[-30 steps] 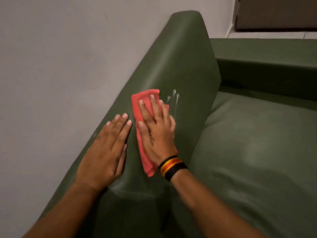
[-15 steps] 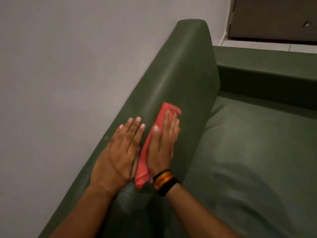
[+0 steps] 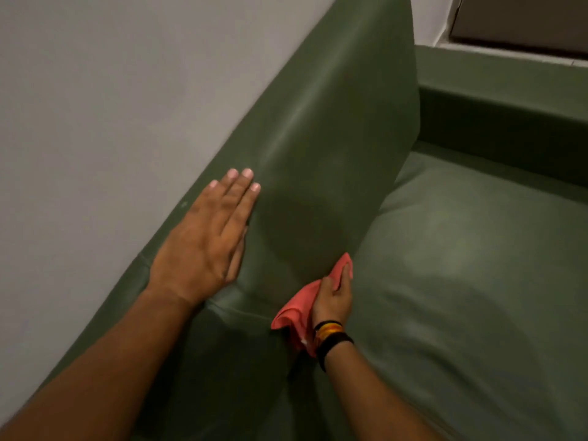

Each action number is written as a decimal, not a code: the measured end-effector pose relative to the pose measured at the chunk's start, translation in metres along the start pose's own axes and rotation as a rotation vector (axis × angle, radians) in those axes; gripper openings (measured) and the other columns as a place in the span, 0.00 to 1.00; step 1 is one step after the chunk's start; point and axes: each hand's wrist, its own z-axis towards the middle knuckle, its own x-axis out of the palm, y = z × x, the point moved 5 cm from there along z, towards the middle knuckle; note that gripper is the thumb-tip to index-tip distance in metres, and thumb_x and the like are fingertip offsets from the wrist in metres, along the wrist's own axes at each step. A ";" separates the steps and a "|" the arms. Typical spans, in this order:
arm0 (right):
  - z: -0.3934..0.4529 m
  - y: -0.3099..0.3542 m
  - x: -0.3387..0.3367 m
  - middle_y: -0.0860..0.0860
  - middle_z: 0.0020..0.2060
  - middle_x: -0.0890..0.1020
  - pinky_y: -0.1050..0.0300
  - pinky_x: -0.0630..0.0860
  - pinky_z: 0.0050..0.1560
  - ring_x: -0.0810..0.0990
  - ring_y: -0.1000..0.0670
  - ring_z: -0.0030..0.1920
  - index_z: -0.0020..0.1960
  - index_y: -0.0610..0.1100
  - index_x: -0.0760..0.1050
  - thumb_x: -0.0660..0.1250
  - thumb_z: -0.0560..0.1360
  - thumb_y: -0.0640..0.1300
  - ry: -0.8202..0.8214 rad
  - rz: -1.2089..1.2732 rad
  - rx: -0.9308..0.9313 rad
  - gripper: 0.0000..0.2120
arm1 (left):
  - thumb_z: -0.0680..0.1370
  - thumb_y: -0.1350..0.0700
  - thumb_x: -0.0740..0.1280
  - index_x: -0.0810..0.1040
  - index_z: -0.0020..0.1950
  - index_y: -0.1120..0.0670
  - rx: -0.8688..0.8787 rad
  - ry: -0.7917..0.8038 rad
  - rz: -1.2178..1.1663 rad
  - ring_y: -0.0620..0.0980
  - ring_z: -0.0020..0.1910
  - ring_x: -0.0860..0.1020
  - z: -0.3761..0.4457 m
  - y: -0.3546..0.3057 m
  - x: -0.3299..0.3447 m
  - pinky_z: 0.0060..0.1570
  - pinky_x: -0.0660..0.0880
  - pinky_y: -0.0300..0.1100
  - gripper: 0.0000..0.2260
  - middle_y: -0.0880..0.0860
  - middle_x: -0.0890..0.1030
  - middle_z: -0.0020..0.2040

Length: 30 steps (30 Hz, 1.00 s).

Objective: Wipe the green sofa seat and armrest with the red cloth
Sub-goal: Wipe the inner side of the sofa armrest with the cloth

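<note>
The green sofa armrest [image 3: 334, 128] runs from the lower left up to the top centre, with the green seat cushion [image 3: 471, 281] to its right. My left hand [image 3: 203, 240] lies flat and open on top of the armrest. My right hand [image 3: 334, 297], with dark and orange bands at the wrist, presses the red cloth [image 3: 296, 310] against the armrest's inner side, low down where it meets the seat. Part of the cloth hangs loose below my palm.
A pale grey wall [image 3: 111, 106] stands directly left of the armrest. The sofa's backrest [image 3: 509, 90] crosses the upper right, with a dark panel [image 3: 525, 20] above it.
My right hand has slid the red cloth from the top of the armrest down its inner side to the seat edge. My left hand stays flat on the armrest. The view has moved closer.
</note>
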 end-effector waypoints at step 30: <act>-0.438 -0.063 0.020 0.53 0.83 0.53 0.51 0.50 0.83 0.49 0.53 0.83 0.81 0.51 0.58 0.56 0.84 0.44 0.464 -0.061 -0.610 0.26 | 0.82 0.56 0.56 0.63 0.81 0.63 -0.017 0.231 -0.102 0.62 0.84 0.59 -0.350 0.002 -0.080 0.82 0.59 0.60 0.27 0.63 0.62 0.83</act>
